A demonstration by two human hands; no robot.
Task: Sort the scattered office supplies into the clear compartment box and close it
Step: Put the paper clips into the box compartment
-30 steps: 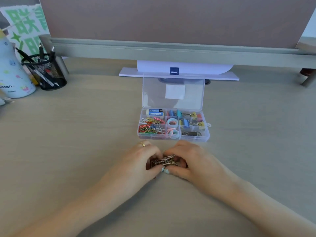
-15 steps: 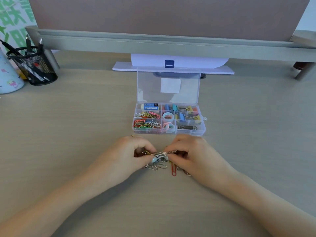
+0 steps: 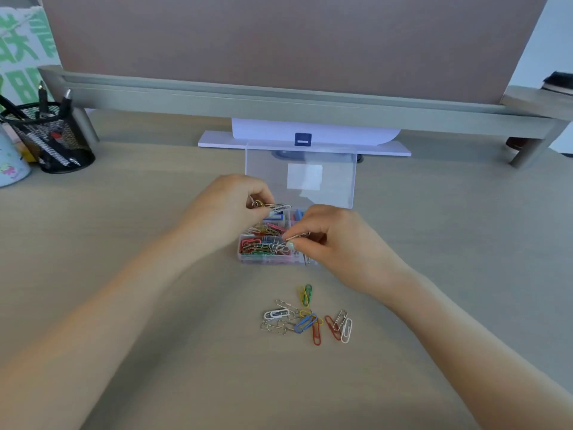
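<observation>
The clear compartment box sits open on the desk, its lid standing upright behind it. My left hand hovers over the box's left side, pinching a bunch of paper clips. My right hand covers the box's right half and pinches a few more clips over the left front compartment, which holds many coloured paper clips. Several loose paper clips lie scattered on the desk in front of the box.
A black mesh pen cup and a pale bottle stand at the far left. A white stand base lies behind the box under a grey shelf. The shelf's leg is at the far right.
Both hands lifted a bunch of paper clips from the desk and moved forward over the box. Several clips stayed behind on the desk.
</observation>
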